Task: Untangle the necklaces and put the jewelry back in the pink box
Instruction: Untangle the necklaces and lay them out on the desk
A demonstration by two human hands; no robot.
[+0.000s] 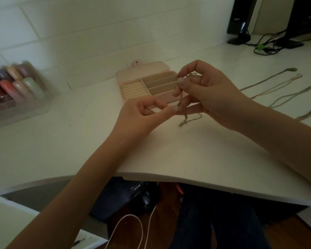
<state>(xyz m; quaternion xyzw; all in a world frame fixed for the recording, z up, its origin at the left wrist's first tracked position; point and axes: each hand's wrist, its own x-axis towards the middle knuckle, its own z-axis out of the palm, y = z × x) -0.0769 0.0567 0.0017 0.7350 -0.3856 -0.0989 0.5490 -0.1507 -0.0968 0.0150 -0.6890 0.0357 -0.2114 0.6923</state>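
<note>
A tangled thin chain (184, 115) hangs between both hands just above the white desk (79, 137). My right hand (210, 94) pinches its upper end near the box. Lower down, my left hand (147, 112) pinches the knot with thumb and forefinger, and a loop trails onto the desk. The pink jewelry box (131, 87) lies open behind my hands, showing ring rolls on the left and long compartments on the right, partly hidden by my right hand. Three untangled necklaces (269, 87) lie stretched out on the desk to the right.
A clear organizer with colourful bottles (16, 87) stands at the far left. Black monitor stands and cables (266, 42) occupy the back right. The desk's front edge curves below my forearms, with bags and a white cable on the floor beneath.
</note>
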